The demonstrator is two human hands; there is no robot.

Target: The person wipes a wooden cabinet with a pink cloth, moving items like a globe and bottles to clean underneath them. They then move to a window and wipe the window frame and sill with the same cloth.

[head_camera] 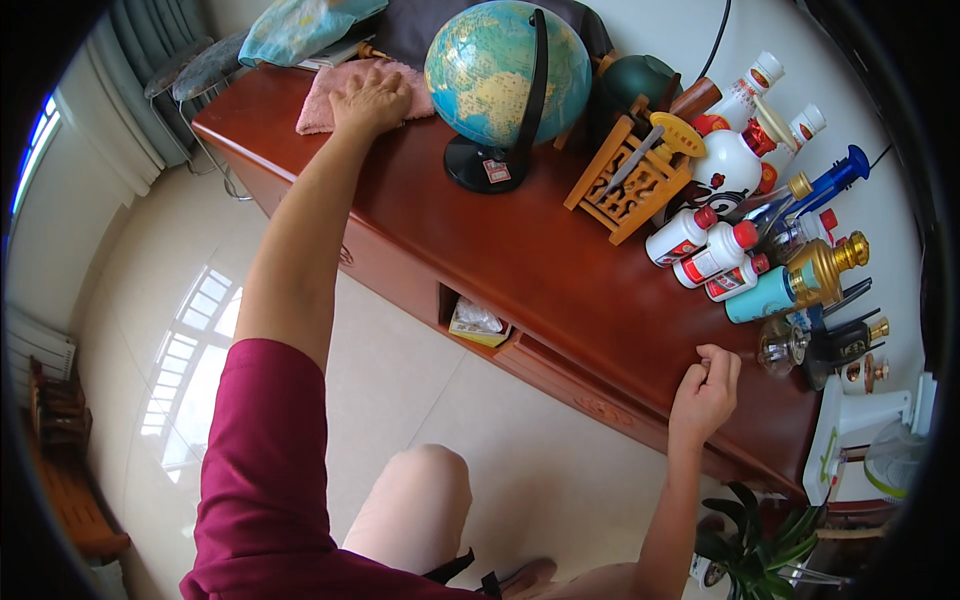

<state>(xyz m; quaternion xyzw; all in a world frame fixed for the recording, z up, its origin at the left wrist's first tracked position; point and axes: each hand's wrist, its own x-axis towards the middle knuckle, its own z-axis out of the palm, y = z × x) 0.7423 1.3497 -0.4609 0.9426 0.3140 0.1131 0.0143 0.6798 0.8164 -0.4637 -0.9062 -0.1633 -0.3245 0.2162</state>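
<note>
My left hand (373,100) lies palm down on a folded pink towel (319,101), fingers spread over the cloth. This towel rests on the glossy red-brown top of a wooden cabinet (480,232), towards its far left end. Just right of it stands a globe (499,75) on a round black base (480,169) with a small sticker. My right hand (709,386) is at the cabinet's front edge on the right, its fingers curled in, with nothing visible in them. A glass stopper or small bottle (782,346) is the nearest object to that hand.
Along the wall stand a carved wooden holder (630,180), white red-capped bottles (716,255), a turquoise and gold bottle (761,295) and a white fan (874,409). A patterned blue cloth (307,30) lies behind the towel. Below right is a potted plant (757,540); stools (214,67) stand left.
</note>
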